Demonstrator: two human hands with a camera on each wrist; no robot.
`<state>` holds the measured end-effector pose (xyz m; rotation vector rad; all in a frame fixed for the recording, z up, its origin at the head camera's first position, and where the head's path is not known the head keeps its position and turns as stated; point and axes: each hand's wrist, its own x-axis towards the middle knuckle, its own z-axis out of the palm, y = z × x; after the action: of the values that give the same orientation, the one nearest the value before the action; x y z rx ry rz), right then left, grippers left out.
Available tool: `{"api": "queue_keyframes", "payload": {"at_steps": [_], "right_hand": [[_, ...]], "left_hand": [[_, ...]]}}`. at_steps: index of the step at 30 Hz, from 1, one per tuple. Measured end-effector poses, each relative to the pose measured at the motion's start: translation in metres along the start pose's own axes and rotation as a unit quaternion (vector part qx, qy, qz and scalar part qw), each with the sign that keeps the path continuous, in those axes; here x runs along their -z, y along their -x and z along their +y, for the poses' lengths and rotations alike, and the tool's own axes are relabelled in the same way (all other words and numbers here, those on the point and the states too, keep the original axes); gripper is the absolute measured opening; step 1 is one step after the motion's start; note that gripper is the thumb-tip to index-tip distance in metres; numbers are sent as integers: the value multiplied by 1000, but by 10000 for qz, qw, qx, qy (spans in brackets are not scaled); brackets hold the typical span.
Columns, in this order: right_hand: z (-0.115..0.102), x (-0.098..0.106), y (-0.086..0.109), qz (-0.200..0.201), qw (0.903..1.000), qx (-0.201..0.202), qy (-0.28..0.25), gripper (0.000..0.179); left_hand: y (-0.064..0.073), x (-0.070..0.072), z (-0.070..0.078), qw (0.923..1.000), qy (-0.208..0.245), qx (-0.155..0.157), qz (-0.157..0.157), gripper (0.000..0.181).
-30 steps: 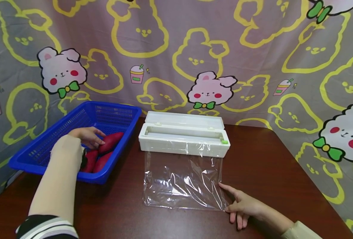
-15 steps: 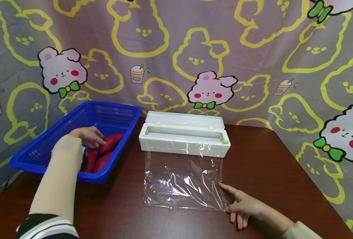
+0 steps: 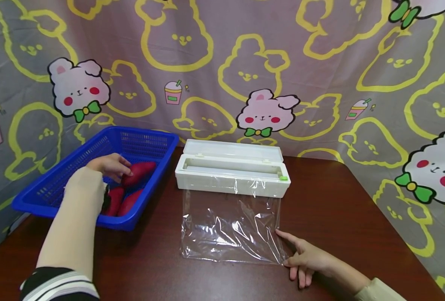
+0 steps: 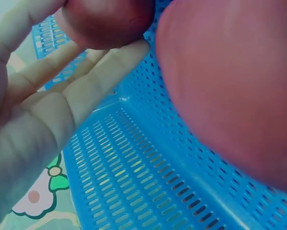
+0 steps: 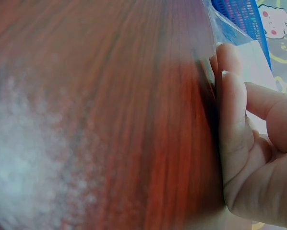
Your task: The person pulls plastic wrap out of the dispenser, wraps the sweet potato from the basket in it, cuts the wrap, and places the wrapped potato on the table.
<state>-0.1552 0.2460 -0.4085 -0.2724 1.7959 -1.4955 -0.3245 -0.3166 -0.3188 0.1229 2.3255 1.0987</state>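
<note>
A small curtained-off spot, possibly in a home, though the cloth (image 3: 222, 25) hides the room beyond. Printed with cartoon rabbits (image 3: 266, 112), it hangs along the far, left and right sides of a reddish-brown wood-grain desk (image 3: 320, 200) holding household things: a blue basket (image 3: 141, 142) and a white wrap dispenser (image 3: 231, 160).

whitish glare across tabletop (image 5: 23, 167)

The left grip (image 4: 52, 108) holds a red tuber (image 4: 110, 21) inside a blue basket (image 4: 182, 167).
</note>
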Motion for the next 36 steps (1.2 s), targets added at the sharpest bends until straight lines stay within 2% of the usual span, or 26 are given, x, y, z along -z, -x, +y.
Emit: {"api": "queue_keyframes", "payload": {"at_steps": [3,11,21,28,36], "right_hand": [[0,0,0,12,10000,13,3,84],[-1,0,0,47,10000,34,75,84],[1,-1,0,81,9999,56,91,84],[-1,-2,1,163,9998,16,135,84],[0,-1,1,55,9999,51,68,85]], "left_hand": [[1,1,1,10000,41,21,50,67],[11,8,2,9981,568,146,182,68],[24,12,11,9966,703,147,410,69],[35,14,29,9976,368,78,573,71],[51,17,55,9972,-136,-73,734,71]]}}
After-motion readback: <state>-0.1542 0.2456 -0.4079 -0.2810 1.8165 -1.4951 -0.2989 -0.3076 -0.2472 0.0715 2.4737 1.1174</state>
